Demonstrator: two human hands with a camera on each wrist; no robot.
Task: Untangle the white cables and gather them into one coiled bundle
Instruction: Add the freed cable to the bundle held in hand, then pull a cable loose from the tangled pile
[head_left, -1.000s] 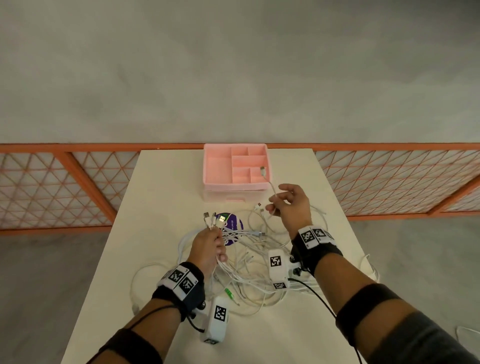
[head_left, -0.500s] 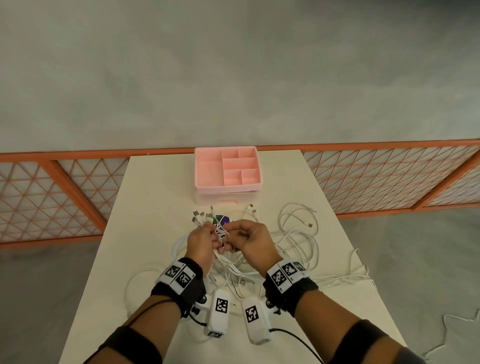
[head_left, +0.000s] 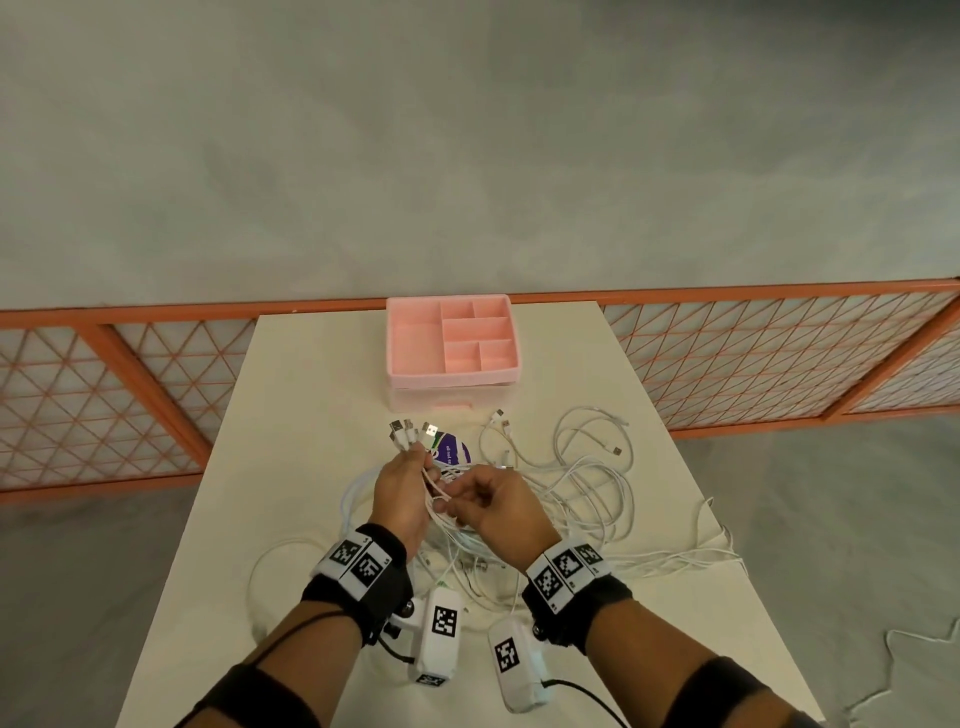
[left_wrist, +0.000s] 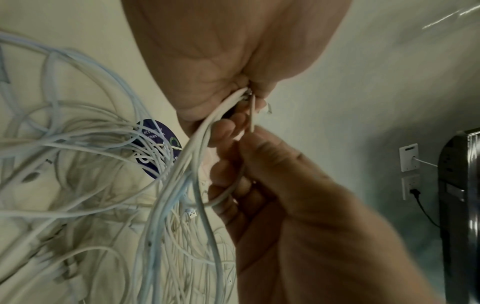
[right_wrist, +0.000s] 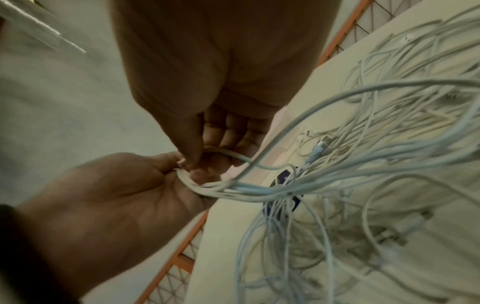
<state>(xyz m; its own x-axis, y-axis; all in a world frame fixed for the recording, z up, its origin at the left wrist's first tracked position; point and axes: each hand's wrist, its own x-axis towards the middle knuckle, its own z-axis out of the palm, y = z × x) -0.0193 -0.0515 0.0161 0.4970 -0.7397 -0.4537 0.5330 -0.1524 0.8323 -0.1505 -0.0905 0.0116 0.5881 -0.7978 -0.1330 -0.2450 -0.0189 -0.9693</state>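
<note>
A bunch of white cables (head_left: 524, 499) is gripped in the left hand (head_left: 402, 486), fingers (left_wrist: 226, 131) curled round it, plug ends (head_left: 410, 432) fanned out on the far side. One strand is pinched by the right hand (head_left: 491, 506) betw. thumb & fingers (right_wrist: 226, 131), just right of the left. The rest lies tangled on the desk (head_left: 311, 395), mostly to the right, near the pink organiser (head_left: 452, 376).

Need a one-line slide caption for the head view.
Left hand holds gathered cable ends upright while right hand pinches one cable beside it, above the tangle on the table.
</note>
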